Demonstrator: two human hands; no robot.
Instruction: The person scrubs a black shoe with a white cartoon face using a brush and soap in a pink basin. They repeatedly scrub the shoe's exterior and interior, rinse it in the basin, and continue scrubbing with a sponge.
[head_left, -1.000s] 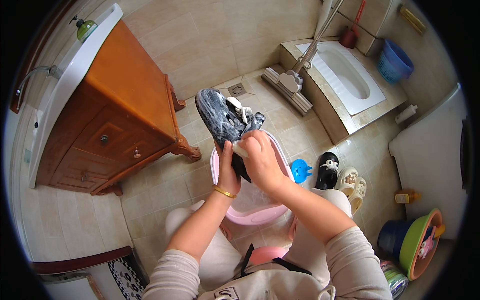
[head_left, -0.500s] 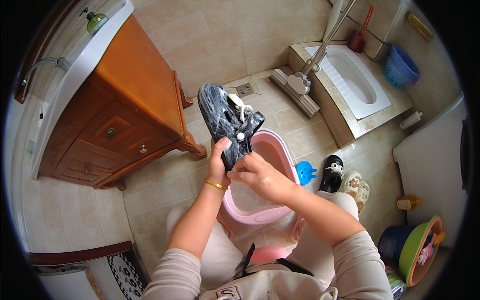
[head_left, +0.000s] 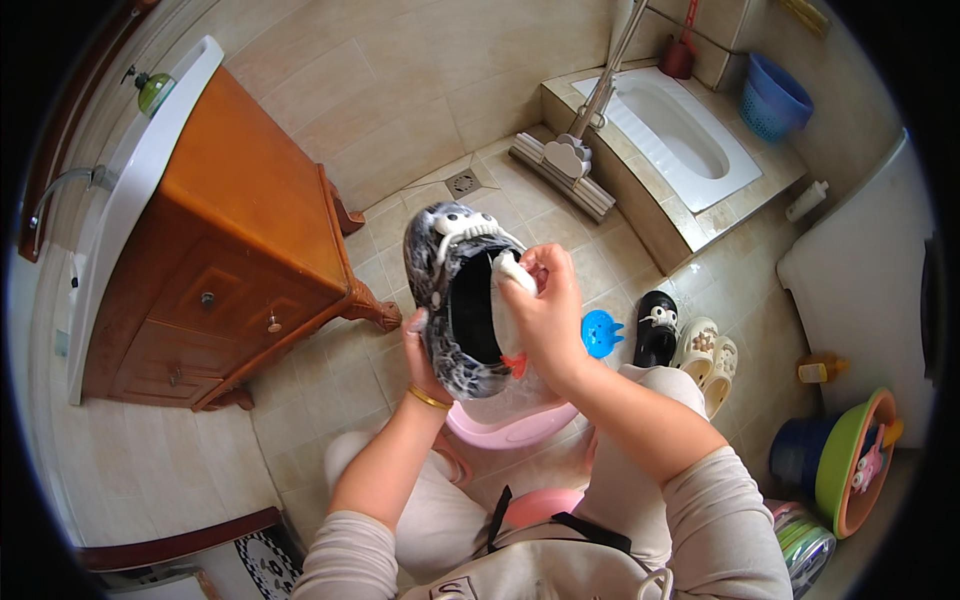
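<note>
My left hand (head_left: 421, 350) grips a black clog (head_left: 428, 290) by its side, over a pink basin (head_left: 520, 428). Soap foam streaks the clog's outside, and white eyes and a toothed trim sit across its front. Its dark opening faces up toward me. At the opening's right edge, my right hand (head_left: 550, 310) pinches a whitish, partly see-through thing (head_left: 505, 315) with a red end. What kind of thing it is I cannot make out. The clog hides much of the basin.
Right of the basin lie a blue animal-shaped piece (head_left: 602, 334), a matching black clog (head_left: 657, 330) and cream clogs (head_left: 697, 345). A wooden cabinet (head_left: 250, 200) stands left. A mop (head_left: 565, 160) leans by the raised squat toilet (head_left: 680, 130). Stacked basins (head_left: 835, 470) stand lower right.
The clog has turned so its opening faces me, and it sits lower. My right hand has moved up from the heel end to the opening's right side, where the whitish thing now shows.
</note>
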